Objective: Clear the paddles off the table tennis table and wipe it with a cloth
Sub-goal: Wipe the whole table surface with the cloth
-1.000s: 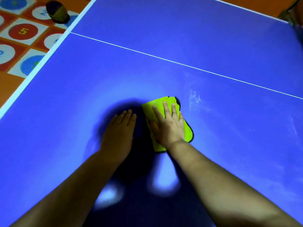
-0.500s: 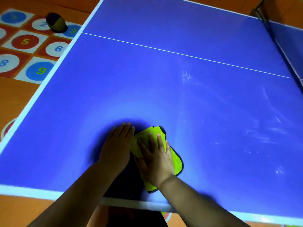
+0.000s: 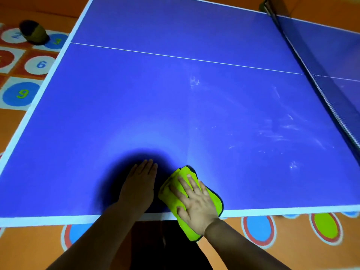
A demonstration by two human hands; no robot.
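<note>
Green cloth [image 3: 213,199], flattened under the spread right hand [image 3: 196,203] at the lower middle of the frame, overhangs the near edge of the blue table [image 3: 175,106] and could slide off, the left hand [image 3: 138,189] flat alongside; white smears [image 3: 272,131] show right, near the net [image 3: 319,82], above an orange floor [image 3: 303,258].

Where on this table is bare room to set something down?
Crowded only at the near edge: left hand, right hand on the cloth. Bare: the wide patch beyond them to the white line, the strip past it, and rightward to the net.
</note>
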